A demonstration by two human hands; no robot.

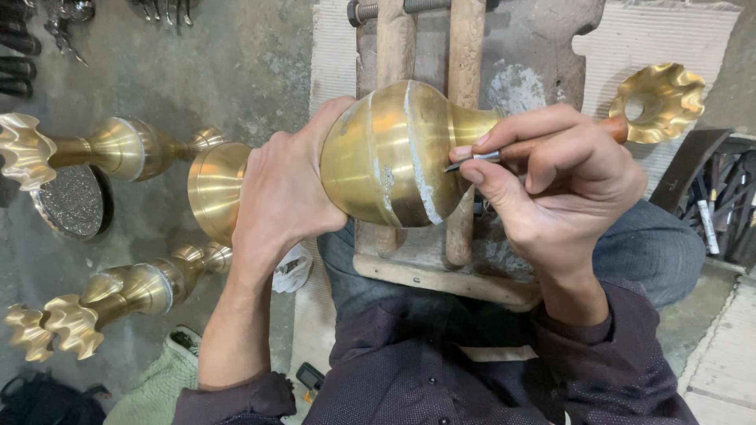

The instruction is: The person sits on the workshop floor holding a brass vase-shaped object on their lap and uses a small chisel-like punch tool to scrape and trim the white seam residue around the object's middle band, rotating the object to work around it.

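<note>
Vase [386,153] (brass) lies between left-hand fingers [287,177] and tool [504,151].

This is a metalworker's workshop, with the work done low over a bare concrete floor [260,71]. A worn wooden rest [441,267] scarred with grime is the centre. Left of the rest, finished brass vases [118,149] lie on the floor beside an embossed plate [72,203]. Far left of it, at the top, hang dark iron tools [59,24]. Right of it lean more tools [720,205].
</note>
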